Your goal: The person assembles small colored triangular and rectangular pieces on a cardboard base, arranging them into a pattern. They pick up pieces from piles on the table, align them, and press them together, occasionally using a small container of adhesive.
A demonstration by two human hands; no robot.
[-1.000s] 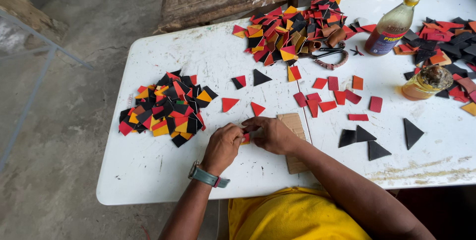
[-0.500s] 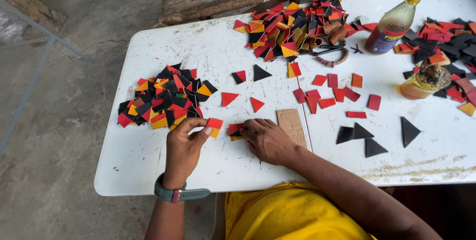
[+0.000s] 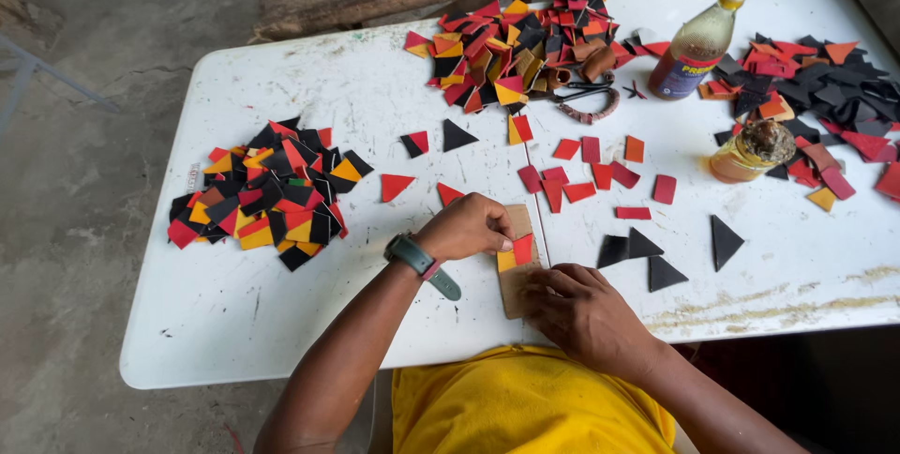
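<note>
Hands meet near the front edge of the white table (image 3: 281, 323). The left hand (image 3: 466, 227), fingers curled, presses a red-and-yellow piece (image 3: 515, 253) onto a tan strip (image 3: 518, 271); the right hand (image 3: 583, 309) rests flat on the strip's near end, gripping nothing. To the left lies a pile of red, black and yellow pieces (image 3: 267, 193). Beyond the strip, loose red rectangles (image 3: 591, 173) and 3 black triangles (image 3: 656, 252) are scattered. Farther back sit another pile (image 3: 511, 46), scissors (image 3: 586, 98), a bottle (image 3: 698, 41) and a small jar (image 3: 750, 151).
</note>
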